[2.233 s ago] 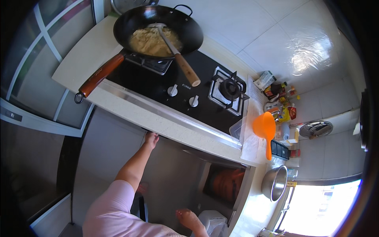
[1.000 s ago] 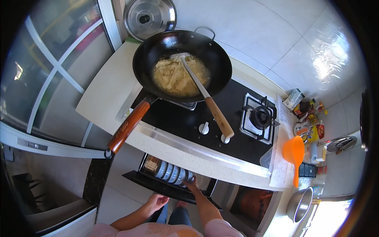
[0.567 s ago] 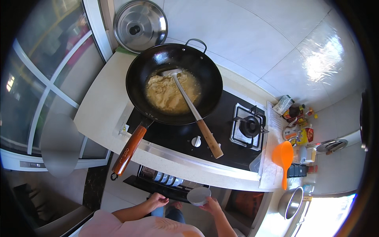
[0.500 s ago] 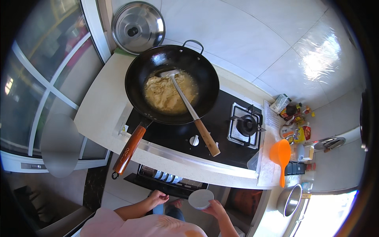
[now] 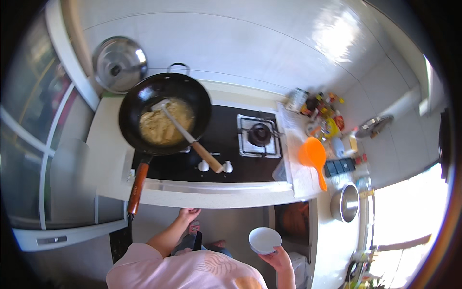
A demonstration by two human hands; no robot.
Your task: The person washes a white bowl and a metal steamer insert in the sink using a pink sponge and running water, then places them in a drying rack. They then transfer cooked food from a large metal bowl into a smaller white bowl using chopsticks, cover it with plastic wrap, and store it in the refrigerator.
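My right hand (image 5: pixel 279 258) grips a white bowl (image 5: pixel 265 239) by its rim, holding it in front of the counter with its inside facing up. The bowl looks empty. My left hand (image 5: pixel 189 212) is just below the counter's front edge, which partly hides it; the visible fingers are stretched out and I see nothing in them. On the left of the black gas stove (image 5: pixel 224 130) stands a black wok (image 5: pixel 199 103) with a wooden handle. Yellowish, egg-like food (image 5: pixel 161 126) in liquid fills its bottom. A wooden-handled spatula (image 5: pixel 208 157) rests in the wok, its handle over the stove.
A steel lid (image 5: pixel 126 65) leans on the wall behind the wok. Right of the bare burner (image 5: pixel 260 135), an orange ladle-like scoop (image 5: pixel 312 151) stands before seasoning bottles (image 5: pixel 327 123). A steel basin (image 5: pixel 345 202) sits on the right counter. The wok handle (image 5: pixel 138 188) sticks out past the counter edge.
The open drawer with bowls in it, seen below the counter before, no longer shows. My left hand has moved up to the counter edge. The view has shifted right; the bowl stays in my right hand.
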